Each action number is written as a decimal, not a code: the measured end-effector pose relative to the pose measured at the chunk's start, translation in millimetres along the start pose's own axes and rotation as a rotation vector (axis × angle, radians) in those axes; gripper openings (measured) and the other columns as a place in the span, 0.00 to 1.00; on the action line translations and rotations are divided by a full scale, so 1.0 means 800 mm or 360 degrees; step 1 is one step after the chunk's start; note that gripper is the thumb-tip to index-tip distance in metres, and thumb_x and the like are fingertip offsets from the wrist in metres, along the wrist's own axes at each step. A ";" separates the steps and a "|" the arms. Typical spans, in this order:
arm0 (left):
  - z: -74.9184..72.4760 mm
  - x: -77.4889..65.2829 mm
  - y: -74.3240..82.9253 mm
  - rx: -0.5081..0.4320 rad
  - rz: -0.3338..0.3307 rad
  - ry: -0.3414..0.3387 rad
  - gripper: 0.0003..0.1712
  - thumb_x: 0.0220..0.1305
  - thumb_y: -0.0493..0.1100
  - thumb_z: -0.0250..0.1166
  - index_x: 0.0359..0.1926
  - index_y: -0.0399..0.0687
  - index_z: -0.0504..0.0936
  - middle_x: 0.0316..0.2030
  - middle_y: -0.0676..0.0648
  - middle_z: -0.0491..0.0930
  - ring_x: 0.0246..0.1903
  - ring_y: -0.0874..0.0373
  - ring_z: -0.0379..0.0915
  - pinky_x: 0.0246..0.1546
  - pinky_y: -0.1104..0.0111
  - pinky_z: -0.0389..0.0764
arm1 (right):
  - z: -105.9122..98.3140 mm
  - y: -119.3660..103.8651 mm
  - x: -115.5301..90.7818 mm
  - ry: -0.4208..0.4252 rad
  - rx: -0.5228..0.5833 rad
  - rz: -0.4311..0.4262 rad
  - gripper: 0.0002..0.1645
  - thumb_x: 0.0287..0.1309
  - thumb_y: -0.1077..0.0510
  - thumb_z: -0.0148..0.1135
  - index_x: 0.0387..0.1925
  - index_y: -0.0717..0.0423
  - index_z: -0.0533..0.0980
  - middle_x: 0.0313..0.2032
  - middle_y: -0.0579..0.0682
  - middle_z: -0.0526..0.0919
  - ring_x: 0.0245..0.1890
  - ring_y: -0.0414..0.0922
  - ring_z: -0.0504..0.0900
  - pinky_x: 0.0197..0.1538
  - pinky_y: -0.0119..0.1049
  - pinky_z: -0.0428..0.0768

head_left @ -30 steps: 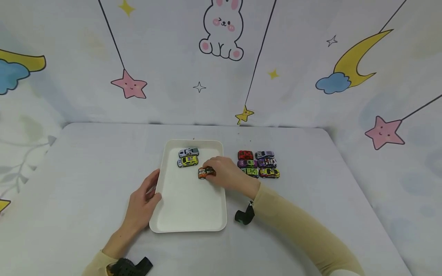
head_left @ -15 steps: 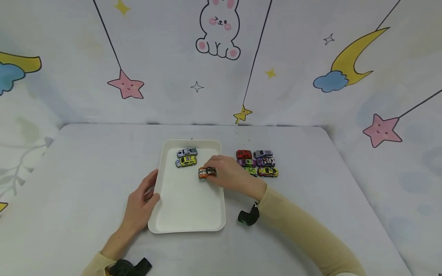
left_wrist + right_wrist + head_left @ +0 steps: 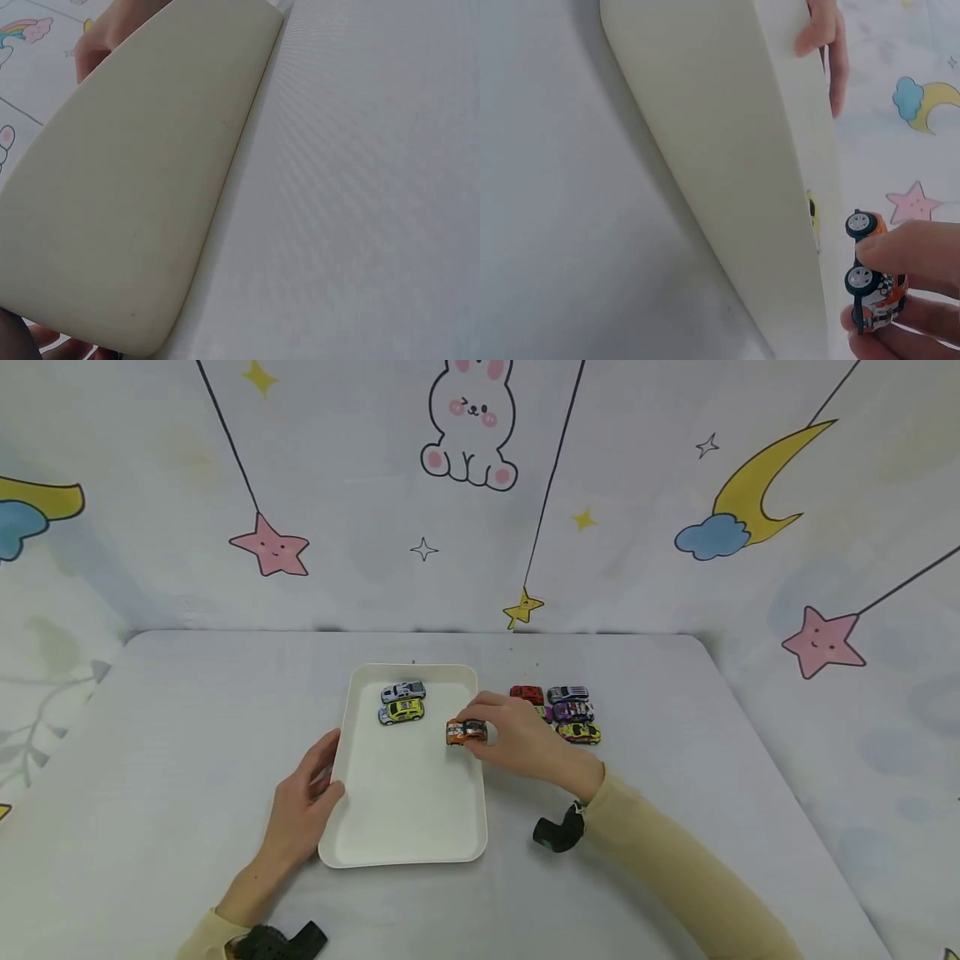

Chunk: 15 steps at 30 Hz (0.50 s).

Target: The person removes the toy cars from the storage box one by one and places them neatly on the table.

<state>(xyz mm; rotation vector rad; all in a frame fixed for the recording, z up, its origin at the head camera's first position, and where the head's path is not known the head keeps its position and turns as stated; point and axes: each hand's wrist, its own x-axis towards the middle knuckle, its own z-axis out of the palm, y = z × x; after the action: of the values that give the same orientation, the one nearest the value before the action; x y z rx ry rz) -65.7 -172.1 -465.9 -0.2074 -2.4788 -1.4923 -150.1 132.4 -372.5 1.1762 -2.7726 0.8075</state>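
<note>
A white tray (image 3: 405,810) lies on the table, and my left hand (image 3: 300,806) holds its left rim, thumb over the edge and fingers along the outer wall. My right hand (image 3: 528,739) pinches an orange toy car (image 3: 461,732) above the tray's right rim. In the right wrist view, thumb and fingers grip the orange toy car's sides, its wheels facing the camera. A silver toy car (image 3: 403,692) and a yellow toy car (image 3: 401,711) stand side by side in the tray's upper left.
Right of the tray, several more toy cars stand in a cluster, among them a red car (image 3: 527,694), a silver-blue car (image 3: 567,693), a purple car (image 3: 573,711) and a yellow-black car (image 3: 579,732). My right hand partly covers this cluster. A patterned cloth backdrop rises behind the table.
My right hand has lifted the orange toy car and carried it to the right, from inside the tray to its right rim. The left hand stays at the tray's left rim.
</note>
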 end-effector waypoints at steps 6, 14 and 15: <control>-0.001 0.000 0.002 -0.0001 -0.0028 -0.0020 0.38 0.62 0.27 0.54 0.74 0.44 0.63 0.66 0.34 0.71 0.62 0.37 0.71 0.52 0.89 0.66 | -0.013 0.013 -0.016 0.0052 -0.0006 0.0056 0.15 0.54 0.61 0.72 0.46 0.52 0.85 0.42 0.44 0.83 0.36 0.38 0.79 0.37 0.31 0.78; 0.000 0.000 0.003 0.0013 -0.0022 -0.0010 0.38 0.62 0.27 0.54 0.74 0.44 0.63 0.66 0.34 0.72 0.62 0.37 0.72 0.52 0.89 0.66 | -0.028 0.036 -0.041 0.0089 -0.0053 0.0127 0.17 0.52 0.59 0.73 0.46 0.51 0.85 0.44 0.46 0.83 0.45 0.44 0.83 0.45 0.39 0.83; 0.000 0.000 0.002 0.0012 -0.0023 -0.0009 0.38 0.62 0.27 0.54 0.74 0.44 0.63 0.66 0.35 0.72 0.62 0.37 0.72 0.52 0.89 0.66 | -0.030 0.039 -0.044 0.0092 -0.0057 0.0146 0.17 0.52 0.59 0.73 0.46 0.51 0.85 0.45 0.46 0.83 0.45 0.45 0.84 0.46 0.39 0.84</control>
<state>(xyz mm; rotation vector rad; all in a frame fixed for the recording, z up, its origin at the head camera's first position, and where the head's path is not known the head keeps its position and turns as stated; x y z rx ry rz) -65.4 -171.2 -464.2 -0.1928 -2.4950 -1.4899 -149.9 185.3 -373.3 1.0102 -2.7994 0.7820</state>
